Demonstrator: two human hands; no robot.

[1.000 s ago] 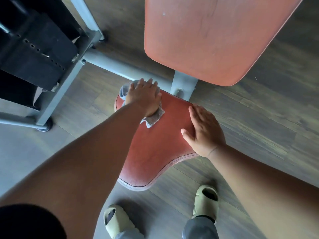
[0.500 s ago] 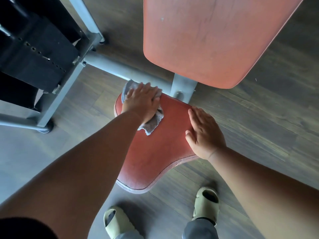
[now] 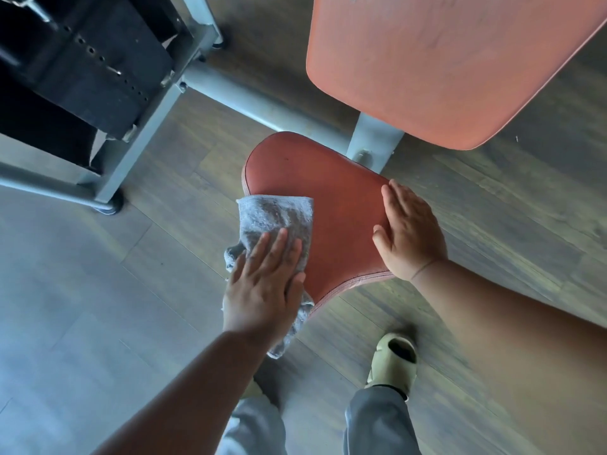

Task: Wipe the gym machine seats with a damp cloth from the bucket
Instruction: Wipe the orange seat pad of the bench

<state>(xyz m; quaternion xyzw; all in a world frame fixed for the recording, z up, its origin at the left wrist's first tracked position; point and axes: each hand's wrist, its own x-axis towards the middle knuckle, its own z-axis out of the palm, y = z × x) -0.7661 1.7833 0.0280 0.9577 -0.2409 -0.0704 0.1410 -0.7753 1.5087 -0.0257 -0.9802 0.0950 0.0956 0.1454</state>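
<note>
One red seat (image 3: 331, 205) and one grey cloth (image 3: 279, 221) are seen. The cloth is pressed flat onto the seat's near-left edge by the left hand (image 3: 262, 287) — fingers straight, close together. The right hand (image 3: 410, 234) is laid flat on the seat's right edge, fingers together. One red backrest (image 3: 443, 67) stands beyond — a grey frame (image 3: 144, 119) at far left, a sandal (image 3: 394, 359) on the wooden floor (image 3: 525, 224).
</note>
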